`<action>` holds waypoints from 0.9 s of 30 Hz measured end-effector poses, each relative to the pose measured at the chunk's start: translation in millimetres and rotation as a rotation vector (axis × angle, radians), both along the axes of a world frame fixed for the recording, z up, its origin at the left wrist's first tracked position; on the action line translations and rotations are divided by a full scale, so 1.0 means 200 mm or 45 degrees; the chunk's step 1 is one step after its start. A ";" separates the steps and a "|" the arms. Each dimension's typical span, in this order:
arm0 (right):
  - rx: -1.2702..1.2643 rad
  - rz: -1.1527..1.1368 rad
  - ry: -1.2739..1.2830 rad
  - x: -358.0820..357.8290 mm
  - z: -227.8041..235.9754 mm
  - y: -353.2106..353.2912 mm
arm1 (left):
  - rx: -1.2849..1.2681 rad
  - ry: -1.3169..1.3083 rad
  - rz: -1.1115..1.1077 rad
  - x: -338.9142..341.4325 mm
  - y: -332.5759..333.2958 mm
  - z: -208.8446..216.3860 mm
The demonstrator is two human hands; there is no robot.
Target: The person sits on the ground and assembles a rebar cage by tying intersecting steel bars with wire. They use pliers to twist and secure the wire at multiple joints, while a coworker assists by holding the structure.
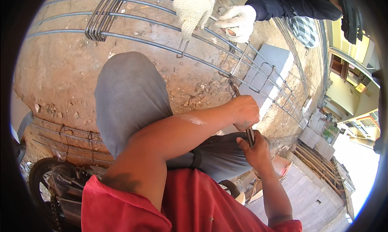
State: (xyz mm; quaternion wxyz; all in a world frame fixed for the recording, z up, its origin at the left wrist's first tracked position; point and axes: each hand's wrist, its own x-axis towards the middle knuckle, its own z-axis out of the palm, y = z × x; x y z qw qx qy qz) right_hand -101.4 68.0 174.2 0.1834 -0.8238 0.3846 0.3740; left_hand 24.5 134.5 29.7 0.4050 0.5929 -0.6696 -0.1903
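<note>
Both my hands are on a brown metal tool (235, 88) that looks like long pincers. My left hand (245, 111) is closed round its middle, and my left forearm crosses in front of my body. Lower down, my right hand (257, 148) grips the handle end, thumb along it. The tool's far tip meets a steel bar of the rebar cage (210, 64) at a stirrup (231, 74); the exact contact is too small to make out. Across the cage, another person's white-gloved hands (194, 10) work at a thin stirrup (182, 48) hanging on the bars.
A bunch of stirrups (106, 14) sits on the bars at the upper left. Under the cage's right end lies a grey block (266, 66). More tied rebar (81, 141) and a wheel (44, 177) are at the lower left. Stony dirt (68, 70) surrounds my knees.
</note>
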 end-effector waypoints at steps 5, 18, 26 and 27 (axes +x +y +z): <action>1.229 -1.506 0.029 -0.11 -0.10 -0.08 | -0.052 -0.052 0.264 -0.04 0.11 -0.02; 0.882 -1.068 -0.485 -0.21 -0.10 0.17 | 0.391 0.974 0.936 0.09 0.34 0.12; 0.854 -0.793 -0.613 -0.21 -0.21 0.25 | 0.525 1.329 0.853 0.16 0.42 -0.05; 0.852 -0.710 -0.610 -0.21 -0.21 0.24 | 0.517 1.382 0.883 0.17 0.42 -0.05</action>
